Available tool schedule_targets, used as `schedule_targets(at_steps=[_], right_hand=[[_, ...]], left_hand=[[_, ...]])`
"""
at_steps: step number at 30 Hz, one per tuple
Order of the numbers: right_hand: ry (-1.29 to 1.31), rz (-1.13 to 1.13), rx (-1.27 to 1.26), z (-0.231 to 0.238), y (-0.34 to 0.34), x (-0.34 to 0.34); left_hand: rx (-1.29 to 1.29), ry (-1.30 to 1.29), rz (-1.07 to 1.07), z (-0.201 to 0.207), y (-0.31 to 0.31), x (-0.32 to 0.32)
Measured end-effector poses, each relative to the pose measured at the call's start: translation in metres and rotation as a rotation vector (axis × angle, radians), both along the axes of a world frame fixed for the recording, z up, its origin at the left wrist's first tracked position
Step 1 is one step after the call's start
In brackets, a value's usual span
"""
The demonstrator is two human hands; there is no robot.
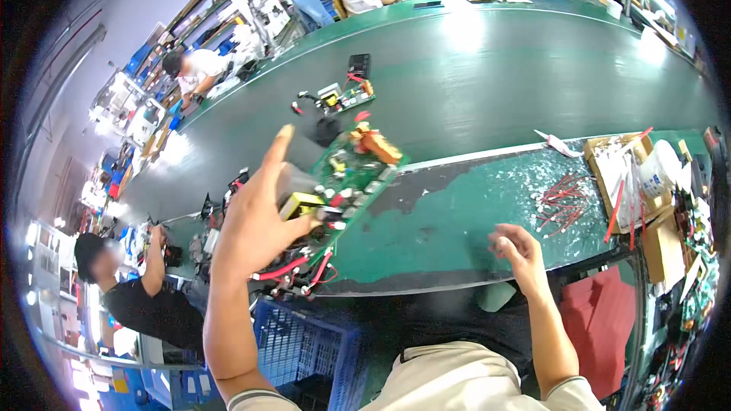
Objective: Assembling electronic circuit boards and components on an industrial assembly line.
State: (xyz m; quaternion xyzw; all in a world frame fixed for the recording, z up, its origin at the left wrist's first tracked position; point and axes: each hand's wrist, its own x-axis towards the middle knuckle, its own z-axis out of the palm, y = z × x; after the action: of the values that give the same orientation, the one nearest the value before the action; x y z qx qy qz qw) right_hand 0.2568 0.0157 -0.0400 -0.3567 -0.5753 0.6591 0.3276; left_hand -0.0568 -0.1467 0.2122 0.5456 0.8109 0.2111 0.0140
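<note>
My left hand (255, 221) grips a green circuit board (358, 179) at its left side, thumb over the parts and index finger stretched out. The board is tilted, slightly blurred, and crowded with components, among them a yellow-wrapped transformer (302, 204). Red wires (285, 269) hang near its lower end. Over the bench's front edge is my right hand (519, 255), its fingers loosely bent and apart, with nothing visible in them. Beyond the held board, another circuit board (346, 97) with a black case part (359, 66) lies on the green belt (472, 84).
Short red wires (565, 204) are scattered among white residue on the bench (426, 236), near a white tube (558, 144) and a cardboard tray (598, 156). A blue crate (304, 350) stands below. A co-worker (145, 304) works at left; others sit across the belt.
</note>
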Motion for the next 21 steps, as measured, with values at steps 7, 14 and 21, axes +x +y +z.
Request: schedule_targets(at_steps=[7, 14, 21], right_hand=[[0.139, -0.610, 0.398, 0.065, 0.013, 0.081], [0.031, -0.200, 0.389, 0.104, -0.001, 0.079], [0.045, 0.123, -0.058, 0.028, -0.030, 0.036]], left_hand=[[-0.019, 0.372, -0.708, -0.001, 0.051, 0.028], [0.059, 0.714, -1.138, -0.041, 0.070, 0.064], [0.046, 0.735, -1.261, -0.081, 0.078, 0.086]])
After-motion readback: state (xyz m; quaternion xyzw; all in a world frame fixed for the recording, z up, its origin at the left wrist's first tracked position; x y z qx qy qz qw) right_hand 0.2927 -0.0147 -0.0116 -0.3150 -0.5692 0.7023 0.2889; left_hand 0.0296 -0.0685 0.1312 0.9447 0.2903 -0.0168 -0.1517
